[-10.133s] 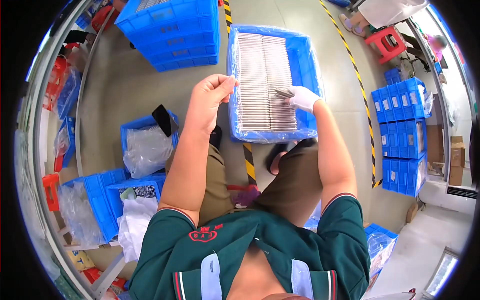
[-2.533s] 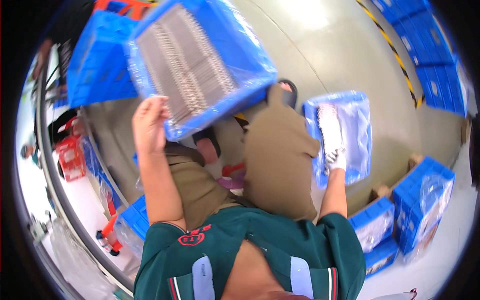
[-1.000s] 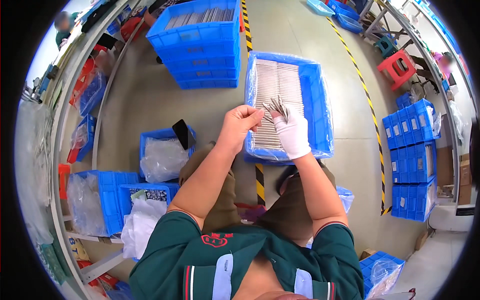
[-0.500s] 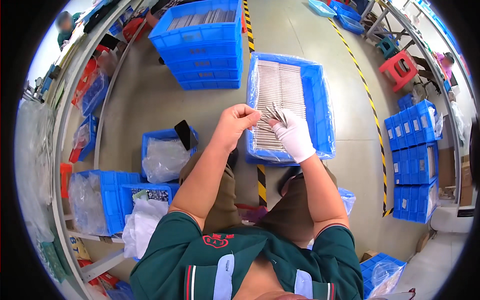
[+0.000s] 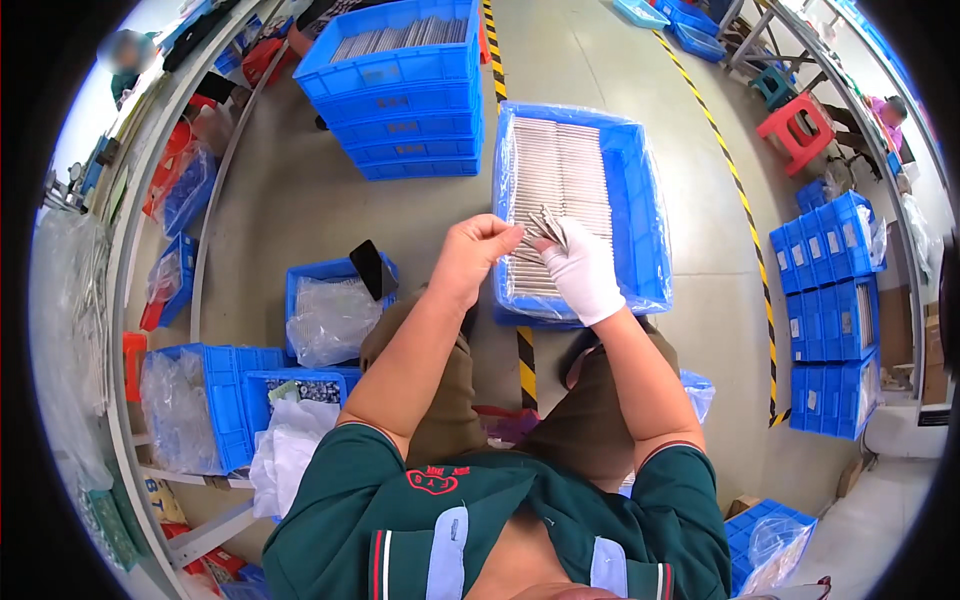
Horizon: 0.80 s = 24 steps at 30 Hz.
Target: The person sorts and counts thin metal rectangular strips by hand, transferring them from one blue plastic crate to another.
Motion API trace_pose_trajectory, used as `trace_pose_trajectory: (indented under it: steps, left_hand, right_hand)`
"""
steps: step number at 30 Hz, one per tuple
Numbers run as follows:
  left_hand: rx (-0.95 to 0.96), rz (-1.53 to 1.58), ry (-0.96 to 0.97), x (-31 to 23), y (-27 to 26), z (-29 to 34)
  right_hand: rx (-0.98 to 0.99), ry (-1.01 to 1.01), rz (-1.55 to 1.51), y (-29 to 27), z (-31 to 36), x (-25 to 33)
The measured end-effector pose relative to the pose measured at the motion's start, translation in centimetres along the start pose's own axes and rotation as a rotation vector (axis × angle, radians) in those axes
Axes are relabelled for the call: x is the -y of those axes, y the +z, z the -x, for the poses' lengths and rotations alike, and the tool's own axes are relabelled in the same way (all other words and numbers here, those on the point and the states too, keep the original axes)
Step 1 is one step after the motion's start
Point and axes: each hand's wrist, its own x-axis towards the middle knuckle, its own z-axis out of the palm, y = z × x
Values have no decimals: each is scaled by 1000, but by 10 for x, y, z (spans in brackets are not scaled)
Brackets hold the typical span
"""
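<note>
My right hand [image 5: 587, 275], in a white glove, is closed around a bunch of thin silvery metal rods [image 5: 545, 226] whose ends fan out past the fingers. Close to its left, my bare left hand [image 5: 470, 256] has thumb and forefinger pinched together at the edge of the bunch. Whatever lies between those fingertips is too small to make out. Both hands are above a blue crate [image 5: 642, 215] lined with clear plastic. Two long columns of similar rods [image 5: 560, 160] lie side by side in it, packed closely; my hands hide part of the nearer rods.
Beyond the crate on the left stands a stack of blue crates [image 5: 405, 130], its top one holding rods. A dark phone [image 5: 372, 270] rests on a crate beside my left knee. Stacked blue bins [image 5: 825, 310] and a red stool [image 5: 797, 133] are at right.
Both hands remain over the crate. The gloved hand and the bunch have shifted slightly left, closer to the left fingertips; the rods' fan looks a little different.
</note>
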Motion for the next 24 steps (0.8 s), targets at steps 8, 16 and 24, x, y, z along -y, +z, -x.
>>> trace_pose_trajectory:
  steps: [8,16,24]
  left_hand:
    - [-124,-43,221,-17,4,3]
    - [30,-44,78,-8,3,0]
    - [-7,-25,66,-4,7,3]
  right_hand:
    - [69,63,-84,-6,-3,4]
    - [153,74,-98,-3,-2,2]
    - [100,35,45,6,1,-4]
